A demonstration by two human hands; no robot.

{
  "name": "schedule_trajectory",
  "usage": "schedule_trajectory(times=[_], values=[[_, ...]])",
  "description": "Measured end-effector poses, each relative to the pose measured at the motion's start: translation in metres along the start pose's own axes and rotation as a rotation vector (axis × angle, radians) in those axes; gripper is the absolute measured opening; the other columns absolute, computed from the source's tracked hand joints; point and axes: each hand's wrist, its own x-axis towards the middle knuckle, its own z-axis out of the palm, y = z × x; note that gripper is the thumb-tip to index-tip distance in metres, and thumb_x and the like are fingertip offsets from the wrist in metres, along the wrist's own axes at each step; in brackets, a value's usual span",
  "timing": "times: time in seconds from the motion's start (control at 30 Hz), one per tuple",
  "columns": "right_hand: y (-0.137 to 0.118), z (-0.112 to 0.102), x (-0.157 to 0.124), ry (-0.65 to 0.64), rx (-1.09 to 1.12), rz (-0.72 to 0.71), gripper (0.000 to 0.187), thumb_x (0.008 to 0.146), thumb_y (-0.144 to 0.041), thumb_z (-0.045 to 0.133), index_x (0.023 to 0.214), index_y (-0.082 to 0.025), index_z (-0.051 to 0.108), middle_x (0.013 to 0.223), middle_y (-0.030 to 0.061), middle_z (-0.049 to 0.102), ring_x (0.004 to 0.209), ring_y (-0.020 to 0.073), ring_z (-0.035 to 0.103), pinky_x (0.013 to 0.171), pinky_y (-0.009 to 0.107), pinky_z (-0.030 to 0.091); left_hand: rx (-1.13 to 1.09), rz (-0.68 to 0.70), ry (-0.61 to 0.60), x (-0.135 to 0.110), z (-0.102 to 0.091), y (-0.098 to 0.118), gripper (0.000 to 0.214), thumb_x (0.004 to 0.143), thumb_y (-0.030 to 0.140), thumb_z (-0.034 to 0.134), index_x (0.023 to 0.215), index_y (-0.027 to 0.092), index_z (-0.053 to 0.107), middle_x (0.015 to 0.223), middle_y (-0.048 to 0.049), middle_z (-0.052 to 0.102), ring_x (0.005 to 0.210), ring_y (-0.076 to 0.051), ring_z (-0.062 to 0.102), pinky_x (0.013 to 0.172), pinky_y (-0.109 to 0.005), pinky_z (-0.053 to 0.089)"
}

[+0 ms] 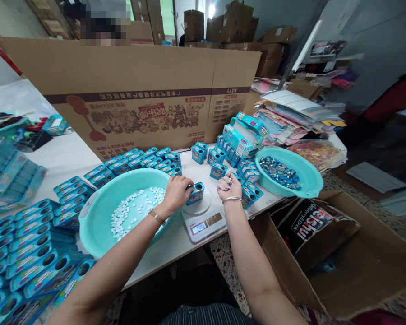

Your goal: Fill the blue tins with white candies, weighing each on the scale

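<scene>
So, the step in hand looks like checking or topping up one small blue box [195, 196] on the scale [205, 223], though your hands hide part of what goes on. The box rests upright on the scale's round platform, between your two hands. Your left hand [177, 193] is bent, its fingertips touching the box's left end; whether they grip it firmly or merely rest there, you cannot tell from this angle. Your right hand [228, 185] is curled nearly closed just beyond the scale's right side, and pale bits among the fingers look like a few white tablets [119, 220], matching those in the large teal basin [96, 221] on your left. The next move seems to call for reading the lit display [199, 228], too blurred here to make out, with the left fingers clear so they don't press on the platform, and for careful aim should any tablets go in. As for the box, it is narrow and rectangular, bright blue with printed sides, and a dark round opening [199, 185] shows in its top; how full it is inside, you can't see.
</scene>
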Motion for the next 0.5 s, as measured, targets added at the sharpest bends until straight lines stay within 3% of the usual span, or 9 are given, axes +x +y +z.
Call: schedule_trajectory(times=[0.37,0.5], values=[[0.008,-0.003,0.0,-0.013,-0.005,0.026,0.033,0.094,-0.024,0.034,0.064,-0.019,0.047,0.041,-0.0104,0.031,0.027,0.0041,0.024,0.027,0.014,0.016,0.145,0.119,-0.008,0.008,0.001,0.015,0.019,0.088,0.025,0.049,0.087,0.019,0.067,0.088,-0.0082,0.065,0.093,-0.025,0.055,0.1,-0.049,0.029],[0.006,-0.005,-0.002,-0.042,-0.041,0.024,0.033,0.094,-0.024,0.033,0.064,-0.019,0.047,0.041,-0.0101,0.031,0.028,0.0045,0.024,0.028,0.014,0.017,0.128,0.076,0.03,0.013,-0.008,0.008,0.019,0.087,0.027,0.049,0.086,0.019,0.067,0.09,-0.0086,0.066,0.095,-0.026,0.055,0.1,-0.048,0.029]])
